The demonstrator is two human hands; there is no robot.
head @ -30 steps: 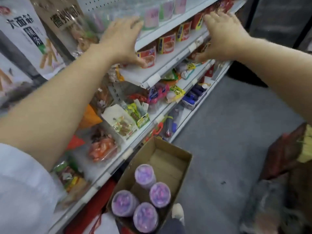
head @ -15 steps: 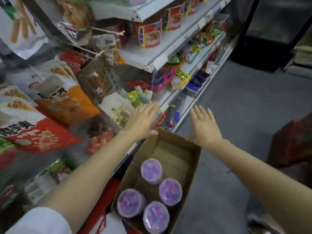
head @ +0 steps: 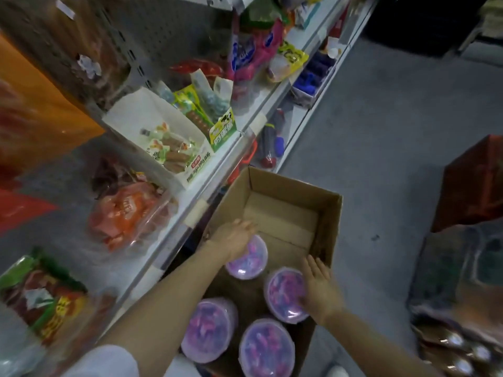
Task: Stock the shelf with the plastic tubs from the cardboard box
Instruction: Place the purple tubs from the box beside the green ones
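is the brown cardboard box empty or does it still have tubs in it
Not empty: the brown cardboard box holds four purple-lidded clear plastic tubs at its near end; its far half is bare.

Dim, flat indoor light; soft overall focus, motion blur at left and right edges, wide-angle bending of shelf point(head: 261, 123) lines.

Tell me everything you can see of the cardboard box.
The cardboard box is plain brown, open-topped, and sits on the grey floor against the shelf's base. Its far half is bare; four purple-lidded plastic tubs stand upright in the near half. The left hand and right hand reach inside, each at a tub.
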